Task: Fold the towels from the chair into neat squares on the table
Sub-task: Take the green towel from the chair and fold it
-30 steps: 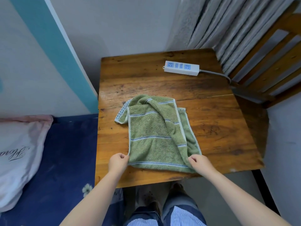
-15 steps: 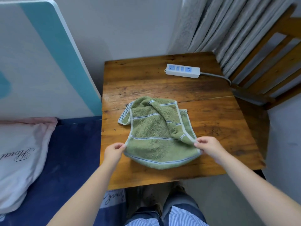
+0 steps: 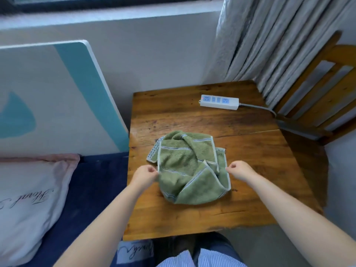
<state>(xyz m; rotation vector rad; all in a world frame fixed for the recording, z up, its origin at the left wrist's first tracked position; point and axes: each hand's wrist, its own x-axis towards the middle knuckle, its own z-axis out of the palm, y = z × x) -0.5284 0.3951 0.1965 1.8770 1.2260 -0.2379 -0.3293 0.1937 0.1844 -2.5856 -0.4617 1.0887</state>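
**A:** Where is the towel now?

**B:** It sits in the middle of the frame, on the wooden bench. It lies right between your two hands. Start at the left: your left hand pinches the towel's left edge, with the grip closed on the pale trim. The towel is just to the right of that hand.

**A:** And my right hand?

**B:** Your right hand is on the other side, at the towel's right edge. Its fingers are curled in tight. It looks like a pinch on the edge, but I can't see the cloth inside the fingers clearly.

**A:** Which hand is nearer?

**B:** Both are about the same. The towel's long way runs from near you to far from you, so each hand has one long side.

**A:** What does the towel look like?

**B:** It is green, soft and fluffy, with thin blue stripes and a pale border. A small checked bit peeks out at its upper left. It is lumpy and bunched, not a square yet. I think the near part needs to go forward and lie flat.

**A:** Anything else?

**B:** A hard white power strip lies at the far side of the bench, well apart from the towel. The wooden chair is at the right of the frame.
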